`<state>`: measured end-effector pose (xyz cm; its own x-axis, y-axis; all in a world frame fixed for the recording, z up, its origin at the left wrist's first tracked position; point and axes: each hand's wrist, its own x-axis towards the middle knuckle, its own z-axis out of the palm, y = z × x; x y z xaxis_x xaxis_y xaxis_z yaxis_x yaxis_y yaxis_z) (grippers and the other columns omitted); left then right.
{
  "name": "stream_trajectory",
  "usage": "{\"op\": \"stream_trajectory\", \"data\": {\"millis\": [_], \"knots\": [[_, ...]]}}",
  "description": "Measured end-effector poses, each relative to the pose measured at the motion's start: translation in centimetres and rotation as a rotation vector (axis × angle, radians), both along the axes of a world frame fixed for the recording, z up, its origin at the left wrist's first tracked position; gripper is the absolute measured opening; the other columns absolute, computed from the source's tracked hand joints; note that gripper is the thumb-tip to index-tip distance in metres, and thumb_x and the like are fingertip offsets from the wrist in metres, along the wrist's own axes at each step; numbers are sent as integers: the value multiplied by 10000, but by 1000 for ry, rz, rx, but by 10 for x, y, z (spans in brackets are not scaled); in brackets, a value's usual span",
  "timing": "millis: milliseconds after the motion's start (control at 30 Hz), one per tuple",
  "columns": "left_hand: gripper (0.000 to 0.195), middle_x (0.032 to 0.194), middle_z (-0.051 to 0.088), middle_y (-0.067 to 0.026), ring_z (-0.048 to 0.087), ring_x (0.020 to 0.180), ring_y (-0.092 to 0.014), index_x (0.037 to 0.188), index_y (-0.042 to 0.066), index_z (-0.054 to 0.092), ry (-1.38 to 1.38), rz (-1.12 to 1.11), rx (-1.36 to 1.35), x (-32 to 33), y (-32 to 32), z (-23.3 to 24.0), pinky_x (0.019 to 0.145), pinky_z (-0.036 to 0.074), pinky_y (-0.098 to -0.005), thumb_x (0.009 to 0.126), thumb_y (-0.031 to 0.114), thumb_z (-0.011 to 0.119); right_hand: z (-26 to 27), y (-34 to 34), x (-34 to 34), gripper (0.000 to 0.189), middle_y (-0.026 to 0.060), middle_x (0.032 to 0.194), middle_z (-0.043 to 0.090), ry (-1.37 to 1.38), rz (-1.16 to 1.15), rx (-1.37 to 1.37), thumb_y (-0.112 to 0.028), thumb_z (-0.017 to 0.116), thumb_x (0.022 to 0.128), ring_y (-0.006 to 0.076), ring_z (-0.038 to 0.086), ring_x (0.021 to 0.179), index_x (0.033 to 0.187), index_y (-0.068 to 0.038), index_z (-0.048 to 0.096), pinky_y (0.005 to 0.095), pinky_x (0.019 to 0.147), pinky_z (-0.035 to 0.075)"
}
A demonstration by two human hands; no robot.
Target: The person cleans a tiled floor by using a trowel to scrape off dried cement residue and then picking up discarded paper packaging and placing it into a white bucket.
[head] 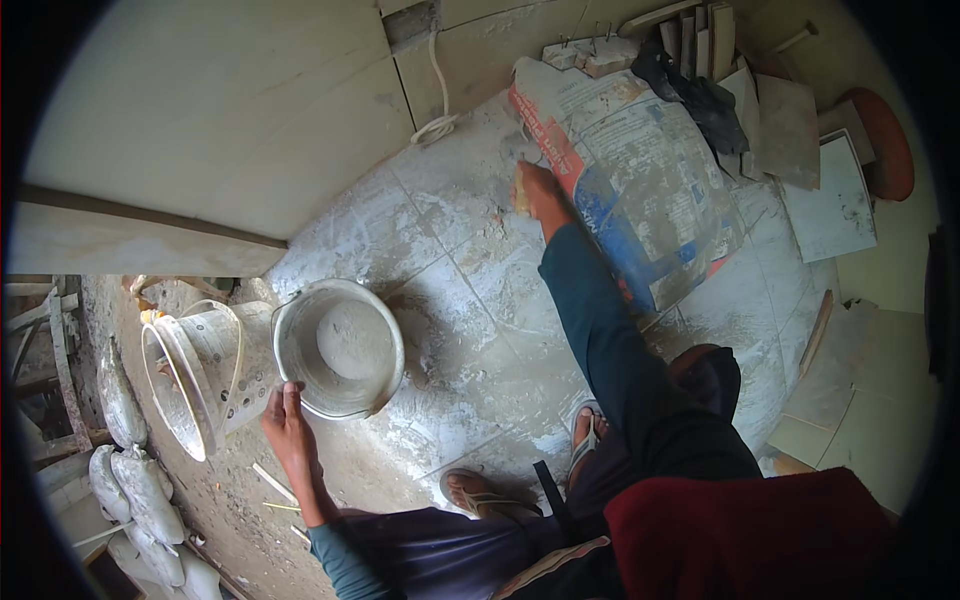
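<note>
My left hand [289,435] is at the near rim of a grey, plaster-coated bucket [390,330], its fingertips against the rim. Pale powder or dry mix [351,337] lies in the bucket's bottom. Farther forward and right, my right hand [538,193] is closed around a small yellowish thing [520,193], too unclear to name, low over the dusty tiled floor [480,292]. Beside that hand lies a big dusty sack of plaster mix [645,172], with red and blue print.
A white plastic bucket [251,337] lies on its side at left, near dusty filled bags [142,487]. A white cord [442,82] hangs by the wall. Tile pieces [786,127], a black cloth [697,97] and a red-brown round object [885,142] are at the upper right.
</note>
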<state>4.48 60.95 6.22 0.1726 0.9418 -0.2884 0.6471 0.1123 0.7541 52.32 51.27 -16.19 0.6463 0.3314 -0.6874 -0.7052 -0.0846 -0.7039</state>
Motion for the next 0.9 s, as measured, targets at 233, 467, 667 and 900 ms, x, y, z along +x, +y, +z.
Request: {"op": "stream_trajectory", "data": {"millis": [233, 467, 667, 900], "knots": [[367, 937, 607, -100, 506, 814, -162, 1080, -34, 600, 72, 1, 187, -20, -25, 34, 773, 410, -287, 929, 296, 544, 9, 51, 24, 375, 176, 748, 654, -377, 204, -272, -321, 423, 870, 290, 642, 600, 781, -18, 626, 409, 548, 493], [308, 678, 384, 23, 311, 600, -80, 1069, 24, 585, 162, 20, 207, -16, -47, 75, 532, 253, -248, 920, 293, 569, 70, -22, -1, 321, 222, 958, 639, -605, 842, -555, -239, 574, 813, 313, 643, 829, 1046, -21, 595, 416, 751, 500], [286, 626, 277, 58, 219, 552, -58, 1057, 24, 588, 151, 31, 231, -5, -59, 91, 496, 156, -252, 923, 275, 569, 142, -70, 23, 359, 211, 982, 627, -1231, 537, -948, -199, 615, 778, 375, 613, 924, 1094, -34, 579, 471, 794, 482], [284, 633, 274, 57, 219, 560, -60, 1057, 13, 587, 107, 12, 263, -5, -66, 98, 498, 156, -254, 920, 262, 573, 145, -56, 87, 383, 240, 1014, 603, -1278, 587, -1021, -190, 583, 795, 421, 589, 960, 1128, -4, 547, 487, 836, 469]]}}
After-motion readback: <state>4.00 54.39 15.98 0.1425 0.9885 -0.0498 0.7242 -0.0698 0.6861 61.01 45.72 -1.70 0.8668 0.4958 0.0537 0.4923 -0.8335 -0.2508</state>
